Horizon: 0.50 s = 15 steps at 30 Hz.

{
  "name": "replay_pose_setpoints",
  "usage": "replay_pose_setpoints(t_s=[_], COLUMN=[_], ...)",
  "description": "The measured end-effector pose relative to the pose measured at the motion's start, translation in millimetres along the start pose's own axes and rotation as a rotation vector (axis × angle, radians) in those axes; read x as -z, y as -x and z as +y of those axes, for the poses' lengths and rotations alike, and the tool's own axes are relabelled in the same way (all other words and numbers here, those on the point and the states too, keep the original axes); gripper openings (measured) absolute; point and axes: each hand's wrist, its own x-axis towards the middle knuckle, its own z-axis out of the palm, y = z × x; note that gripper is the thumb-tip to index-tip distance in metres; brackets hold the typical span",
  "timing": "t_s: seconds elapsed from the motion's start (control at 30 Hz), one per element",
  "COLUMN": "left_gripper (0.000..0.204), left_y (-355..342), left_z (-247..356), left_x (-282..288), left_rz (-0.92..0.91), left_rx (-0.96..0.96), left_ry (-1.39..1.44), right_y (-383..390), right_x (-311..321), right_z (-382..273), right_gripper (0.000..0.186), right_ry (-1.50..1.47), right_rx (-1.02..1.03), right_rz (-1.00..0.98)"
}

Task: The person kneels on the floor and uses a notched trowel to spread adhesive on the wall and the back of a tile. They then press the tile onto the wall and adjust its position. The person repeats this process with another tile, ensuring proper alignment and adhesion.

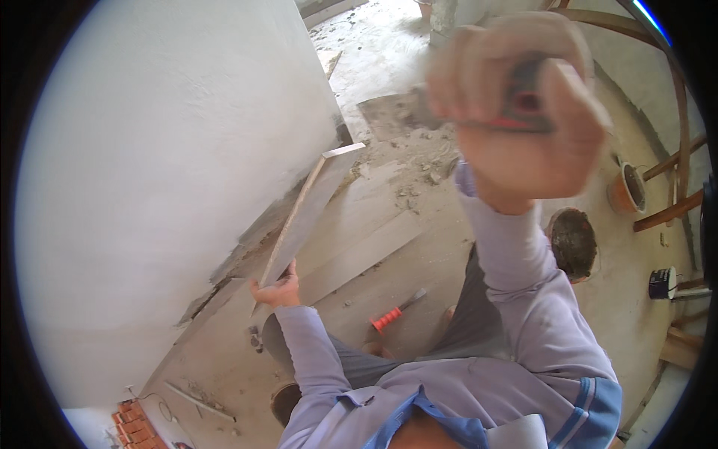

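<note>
My left hand (277, 289) grips the near end of a long grey tile strip (305, 217) with pale edges. The strip is tilted beside the base of the white wall (179, 150). High at the right, close to the camera, my right hand (523, 105) is closed round a tool with a black and red handle (528, 102). Motion blurs that hand, and the tool's working end cannot be made out. On the floor between my legs lies a chisel-like tool with a ribbed orange-red handle (387, 319). Another flat grey strip (366, 254) rests on the floor beyond it.
A bucket of dark mortar (573, 243) stands by my right knee. Farther right are an orange bucket (627, 188), a black tin (662, 284) and wooden poles (669, 213). Loose mortar (430, 168) litters the floor ahead. Red bricks (137, 426) are stacked at lower left.
</note>
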Motion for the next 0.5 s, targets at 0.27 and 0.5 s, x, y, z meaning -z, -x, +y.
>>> replay_pose_setpoints(t_s=[0.27, 0.5], left_gripper=[0.074, 0.069], left_y=[18.8, -9.3], left_z=[-8.1, -8.9], left_x=[2.1, 16.4], left_rz=[0.034, -0.194], left_rx=[-0.01, -0.021], left_ry=[-0.037, -0.169], right_y=[42.0, 76.0], right_x=[-32.3, -114.1], right_z=[61.2, 87.6], right_gripper=[0.013, 0.016], right_ry=[0.546, 0.612], right_rx=[-0.001, 0.363], right_rz=[0.326, -0.125])
